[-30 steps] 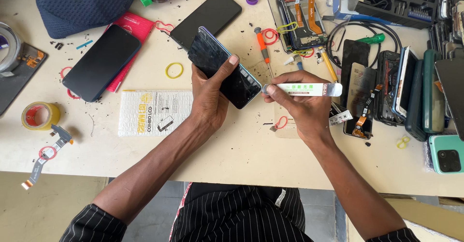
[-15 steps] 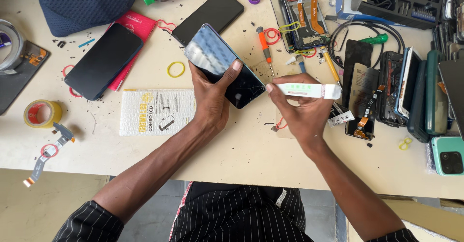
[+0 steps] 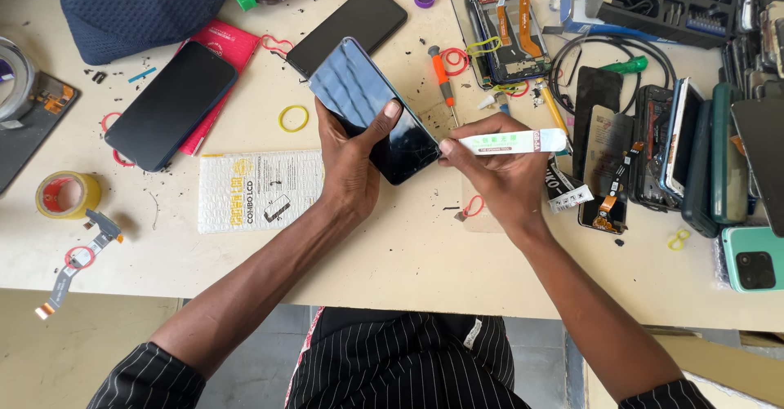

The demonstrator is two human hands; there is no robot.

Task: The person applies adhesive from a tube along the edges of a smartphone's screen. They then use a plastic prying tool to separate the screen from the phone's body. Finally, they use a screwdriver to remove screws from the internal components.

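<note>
My left hand point(image 3: 349, 160) grips a dark glossy phone point(image 3: 371, 107), held tilted above the table with its screen up and my thumb across the glass. My right hand point(image 3: 498, 176) pinches a flat white plastic opening tool point(image 3: 514, 141) with green print, and its thin end meets the phone's lower right edge. Both forearms reach in from the bottom in dark pinstriped sleeves.
On the beige table point(image 3: 392, 246) lie a white bubble-wrap pouch point(image 3: 257, 190), two dark phones point(image 3: 170, 105) point(image 3: 347, 27), a yellow rubber band point(image 3: 294, 118), an orange screwdriver point(image 3: 443, 78), an opened phone frame point(image 3: 506, 25), stacked phones and cases point(image 3: 694, 152) at right, tape rolls point(image 3: 67, 193) at left.
The phone has been turned in my left hand so its screen faces up more. My right hand stays with the white tool at the phone's edge.
</note>
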